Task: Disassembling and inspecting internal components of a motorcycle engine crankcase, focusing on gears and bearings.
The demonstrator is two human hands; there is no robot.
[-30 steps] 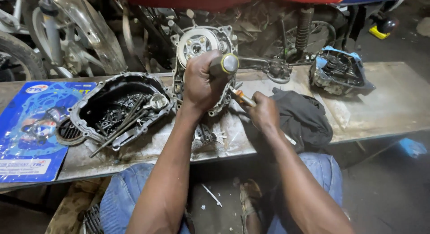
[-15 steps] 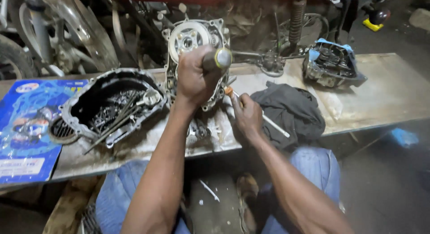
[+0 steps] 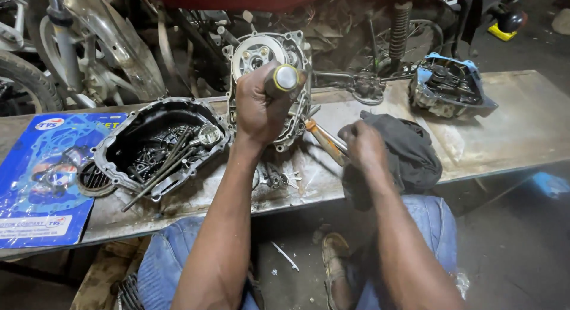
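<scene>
My left hand (image 3: 259,110) is clenched around a thick tool handle (image 3: 285,78) with a silver end cap, held against the front of an upright grey engine case (image 3: 261,48) on the metal bench. My right hand (image 3: 363,145) grips an orange-handled screwdriver (image 3: 320,139) whose orange end points toward the lower edge of the case. The right hand rests just in front of a dark cloth (image 3: 415,152). Small metal parts (image 3: 276,179) lie on the bench under my left forearm.
An open black engine cover (image 3: 127,135) holding bolts, rods and a piston sits at left, beside a blue gasket pack (image 3: 35,185). Another engine part (image 3: 451,87) stands at back right. Motorcycles (image 3: 89,48) crowd behind the bench (image 3: 522,126).
Both hands keep their grips. The right hand with the screwdriver has shifted slightly right, away from the case; the view itself has also moved a little.
</scene>
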